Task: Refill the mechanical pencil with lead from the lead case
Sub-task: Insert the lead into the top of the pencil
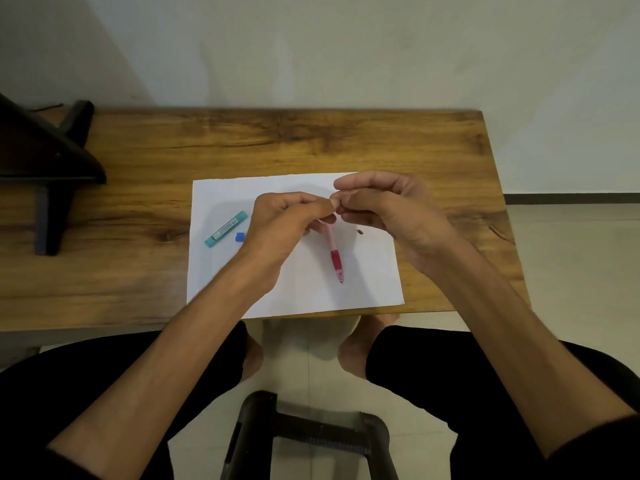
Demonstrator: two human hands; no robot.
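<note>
The pencil (334,250) hangs nearly upright over the white paper (294,289) on the bench (138,161), its long axis running away from the person, tip pointing toward them. The left hand (282,226) pinches its hidden top end. The right hand (379,206) has curled fingertips meeting there; any lead between them is too thin to see. The teal lead case (225,229) lies slanted to the left, a blue cap (239,236) beside it.

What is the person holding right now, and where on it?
The left hand grips the mechanical pencil by its top end; whether the right hand pinches anything cannot be told.
</note>
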